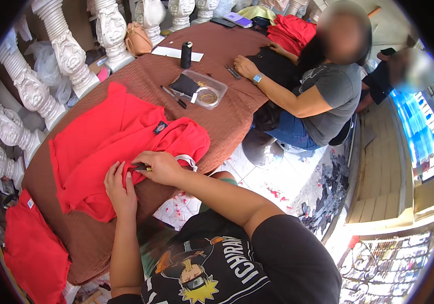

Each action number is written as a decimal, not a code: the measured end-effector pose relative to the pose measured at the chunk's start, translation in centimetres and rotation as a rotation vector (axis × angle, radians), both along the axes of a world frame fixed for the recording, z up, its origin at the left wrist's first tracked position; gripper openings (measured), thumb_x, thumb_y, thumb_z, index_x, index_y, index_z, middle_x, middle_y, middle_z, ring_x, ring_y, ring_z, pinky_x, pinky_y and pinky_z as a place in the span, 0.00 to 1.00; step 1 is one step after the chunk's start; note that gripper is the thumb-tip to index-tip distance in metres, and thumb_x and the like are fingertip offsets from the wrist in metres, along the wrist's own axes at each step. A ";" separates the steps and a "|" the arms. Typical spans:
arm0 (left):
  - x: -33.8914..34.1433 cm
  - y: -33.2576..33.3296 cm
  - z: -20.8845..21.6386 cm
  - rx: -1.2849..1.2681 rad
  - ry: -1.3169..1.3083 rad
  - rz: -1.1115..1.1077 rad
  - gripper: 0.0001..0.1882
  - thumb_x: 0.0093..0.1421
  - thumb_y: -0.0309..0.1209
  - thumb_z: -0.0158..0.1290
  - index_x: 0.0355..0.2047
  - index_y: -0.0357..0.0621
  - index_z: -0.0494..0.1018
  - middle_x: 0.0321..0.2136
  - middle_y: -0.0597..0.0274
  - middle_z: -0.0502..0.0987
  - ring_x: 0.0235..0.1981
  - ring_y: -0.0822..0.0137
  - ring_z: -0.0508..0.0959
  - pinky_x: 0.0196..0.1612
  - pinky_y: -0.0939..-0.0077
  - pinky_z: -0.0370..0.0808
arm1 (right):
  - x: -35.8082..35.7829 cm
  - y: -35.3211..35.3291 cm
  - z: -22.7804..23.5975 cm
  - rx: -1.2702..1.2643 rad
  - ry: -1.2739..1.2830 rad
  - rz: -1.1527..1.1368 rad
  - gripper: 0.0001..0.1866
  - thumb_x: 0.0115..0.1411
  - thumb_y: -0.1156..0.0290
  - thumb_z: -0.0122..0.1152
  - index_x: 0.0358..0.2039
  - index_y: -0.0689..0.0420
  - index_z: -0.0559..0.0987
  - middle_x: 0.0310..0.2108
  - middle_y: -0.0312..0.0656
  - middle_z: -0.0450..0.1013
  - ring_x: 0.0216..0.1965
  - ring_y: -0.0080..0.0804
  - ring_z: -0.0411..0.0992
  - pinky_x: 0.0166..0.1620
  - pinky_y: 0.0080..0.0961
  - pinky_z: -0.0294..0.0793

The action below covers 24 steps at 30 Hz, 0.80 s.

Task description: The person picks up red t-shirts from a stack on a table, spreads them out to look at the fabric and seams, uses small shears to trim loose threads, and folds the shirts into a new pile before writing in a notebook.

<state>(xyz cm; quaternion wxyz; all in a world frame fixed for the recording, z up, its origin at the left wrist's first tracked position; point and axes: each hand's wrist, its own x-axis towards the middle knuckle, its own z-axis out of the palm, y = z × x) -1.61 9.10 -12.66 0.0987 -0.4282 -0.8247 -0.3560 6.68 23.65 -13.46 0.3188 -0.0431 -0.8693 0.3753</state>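
Note:
A red garment (125,131) with a small dark label lies spread over the near part of the brown-covered table (217,129). My left hand (120,190) pinches a fold of its near edge between thumb and fingers. Just beside it, my right hand (162,168) is closed around small dark thread snips (141,167) with a bit of yellow on them. Their tips point at the fabric by my left fingertips; whether the blades touch it I cannot tell. A white strip (187,161) hangs by the garment's right end.
Beyond the garment are a black marker (174,97), a clear plastic box (212,93) and a black thread spool (186,54). Another red garment (32,248) hangs at the table's left. Across to the right, a co-worker (323,91) handles black cloth (275,66). White balusters (67,55) line the far side.

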 end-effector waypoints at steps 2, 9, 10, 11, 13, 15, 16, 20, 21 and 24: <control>-0.2 -0.5 -0.4 0.061 -0.086 -0.004 0.15 0.63 0.29 0.44 0.49 0.42 0.71 0.51 0.56 0.69 0.54 0.57 0.65 0.57 0.66 0.60 | 0.2 -0.1 0.1 0.002 -0.013 -0.001 0.15 0.46 0.69 0.64 0.36 0.56 0.77 0.34 0.41 0.74 0.34 0.39 0.74 0.36 0.33 0.74; 0.1 -0.8 -0.1 0.256 -0.150 -0.045 0.13 0.62 0.29 0.46 0.46 0.42 0.73 0.46 0.56 0.72 0.51 0.60 0.68 0.55 0.69 0.63 | 0.1 -0.2 0.2 0.020 -0.126 -0.029 0.17 0.49 0.67 0.63 0.40 0.54 0.77 0.38 0.39 0.74 0.37 0.38 0.74 0.38 0.30 0.73; 0.2 -0.8 0.0 0.272 -0.154 -0.051 0.13 0.62 0.29 0.47 0.46 0.42 0.74 0.46 0.56 0.72 0.50 0.59 0.68 0.54 0.68 0.63 | 0.2 -0.2 0.3 0.005 -0.134 -0.036 0.17 0.49 0.66 0.64 0.40 0.54 0.77 0.38 0.39 0.74 0.37 0.38 0.74 0.38 0.30 0.73; 0.3 -0.8 0.1 0.277 -0.173 -0.058 0.13 0.62 0.29 0.47 0.46 0.42 0.74 0.46 0.56 0.72 0.50 0.59 0.68 0.54 0.68 0.63 | 0.2 -0.2 0.3 -0.002 -0.140 -0.036 0.18 0.48 0.66 0.64 0.41 0.53 0.77 0.39 0.39 0.74 0.38 0.38 0.74 0.39 0.30 0.73; 0.5 -0.8 0.3 0.310 -0.152 -0.072 0.13 0.61 0.28 0.47 0.45 0.42 0.74 0.44 0.57 0.73 0.49 0.60 0.69 0.53 0.69 0.64 | 0.3 -0.3 0.4 -0.003 -0.109 -0.047 0.19 0.48 0.65 0.65 0.42 0.53 0.77 0.40 0.40 0.74 0.39 0.38 0.74 0.40 0.31 0.73; 0.7 -0.9 0.5 0.331 -0.150 -0.079 0.13 0.61 0.27 0.48 0.45 0.42 0.74 0.44 0.57 0.73 0.49 0.60 0.69 0.52 0.69 0.65 | 0.4 -0.5 0.5 -0.001 -0.064 -0.042 0.20 0.47 0.64 0.66 0.42 0.53 0.77 0.40 0.40 0.74 0.39 0.38 0.74 0.40 0.31 0.73; 0.9 -0.9 0.7 0.357 -0.114 -0.085 0.13 0.61 0.26 0.48 0.45 0.41 0.74 0.42 0.56 0.73 0.47 0.61 0.71 0.50 0.69 0.67 | 0.4 -0.5 0.6 0.022 -0.053 -0.046 0.20 0.47 0.64 0.66 0.42 0.53 0.77 0.39 0.40 0.74 0.39 0.38 0.74 0.40 0.31 0.73; 0.8 -1.2 1.4 0.465 -0.228 -0.137 0.10 0.63 0.27 0.47 0.41 0.37 0.74 0.37 0.55 0.75 0.40 0.65 0.74 0.46 0.75 0.69 | 0.5 -0.3 1.1 -0.011 -0.162 0.004 0.19 0.46 0.63 0.66 0.40 0.54 0.77 0.39 0.41 0.73 0.36 0.40 0.74 0.37 0.31 0.73; 0.7 -1.4 1.7 0.499 -0.285 -0.113 0.10 0.63 0.27 0.46 0.40 0.36 0.74 0.36 0.57 0.75 0.40 0.67 0.74 0.46 0.76 0.69 | 0.5 -0.2 1.3 0.006 -0.218 0.033 0.19 0.46 0.62 0.66 0.39 0.55 0.77 0.37 0.42 0.73 0.35 0.40 0.74 0.37 0.32 0.72; 0.0 -2.0 2.5 0.579 -0.448 -0.084 0.10 0.64 0.28 0.46 0.37 0.35 0.74 0.35 0.61 0.76 0.39 0.71 0.73 0.46 0.77 0.69 | 0.7 0.0 1.9 0.007 -0.278 0.085 0.17 0.45 0.62 0.66 0.33 0.59 0.77 0.29 0.44 0.73 0.30 0.41 0.73 0.34 0.35 0.70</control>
